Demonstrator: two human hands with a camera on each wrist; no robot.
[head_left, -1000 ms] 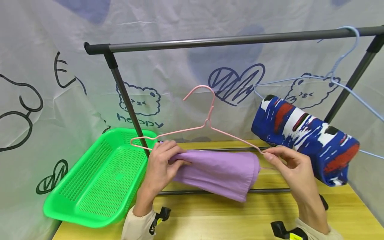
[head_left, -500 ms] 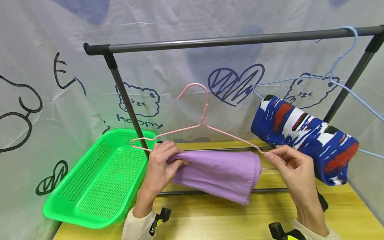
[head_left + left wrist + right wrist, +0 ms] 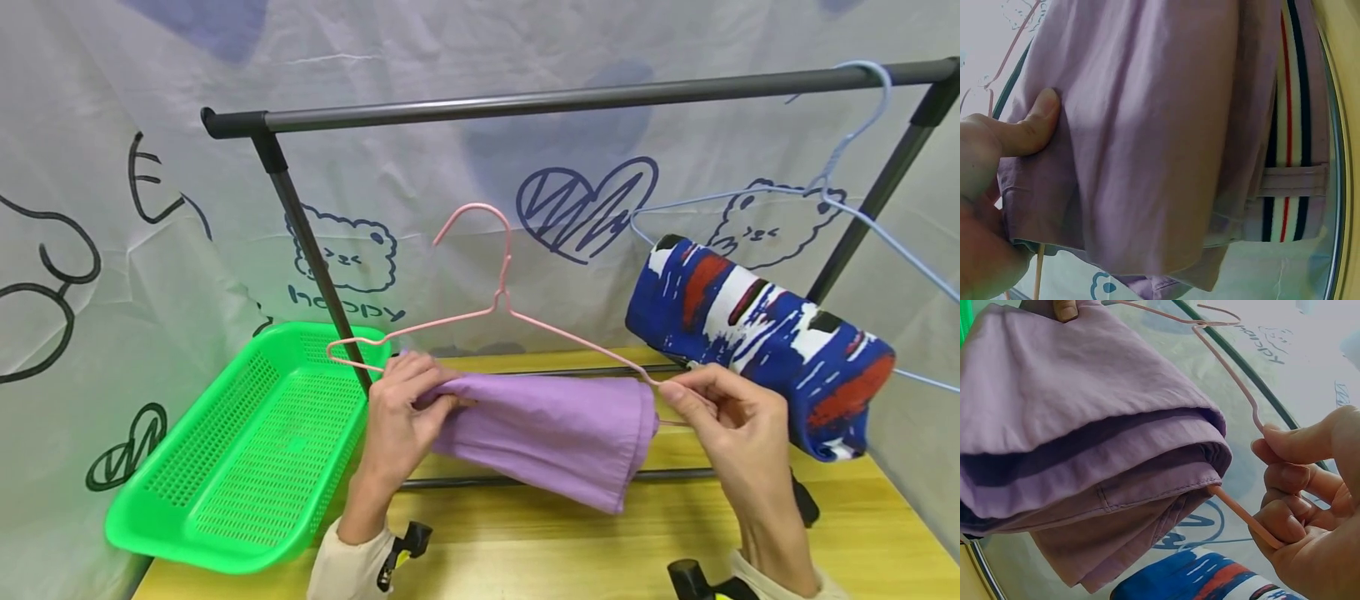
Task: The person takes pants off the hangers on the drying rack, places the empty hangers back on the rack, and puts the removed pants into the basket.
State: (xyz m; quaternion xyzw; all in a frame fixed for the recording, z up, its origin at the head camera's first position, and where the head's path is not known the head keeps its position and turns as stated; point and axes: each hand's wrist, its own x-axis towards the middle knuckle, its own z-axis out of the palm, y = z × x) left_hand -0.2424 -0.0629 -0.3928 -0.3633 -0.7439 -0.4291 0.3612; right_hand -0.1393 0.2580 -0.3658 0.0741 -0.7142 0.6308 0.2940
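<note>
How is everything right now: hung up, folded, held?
Pink hanger: held, off the rail
Purple cloth: folded over pink hanger's bar
Blue hanger: hooked on rail
Patterned cloth: draped over blue hanger
Green basket: open side up
Left hand: gripping purple cloth
Right hand: pinching pink hanger

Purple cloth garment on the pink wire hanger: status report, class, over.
Left grip pinching purple cloth garment, folded over pink wire hanger. Right grip holding hanger's right end. Curved hook off dark metal rail; nothing visible between.
</note>
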